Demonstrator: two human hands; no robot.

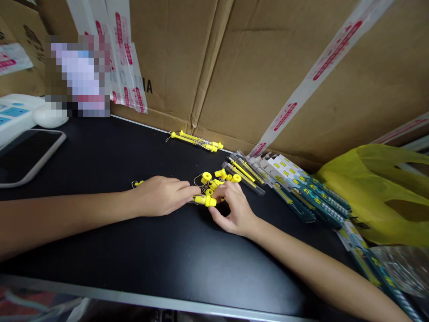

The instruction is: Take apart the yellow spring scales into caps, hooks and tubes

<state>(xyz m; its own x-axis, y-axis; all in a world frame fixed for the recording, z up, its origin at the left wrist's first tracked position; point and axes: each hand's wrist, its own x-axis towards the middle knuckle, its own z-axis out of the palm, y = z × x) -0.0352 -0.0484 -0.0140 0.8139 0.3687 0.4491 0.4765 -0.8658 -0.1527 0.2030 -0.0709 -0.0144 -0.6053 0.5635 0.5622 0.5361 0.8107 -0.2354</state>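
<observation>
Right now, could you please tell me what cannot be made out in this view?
Head view:
The yellow part: its ends are covered by the fingertips of the left hand and right hand.
The small yellow piece: mostly hidden behind the left wrist.
Print on the packets: too small to read.
The pixelated patch: blurred out.
The yellow bag: cut off by the right edge.
</observation>
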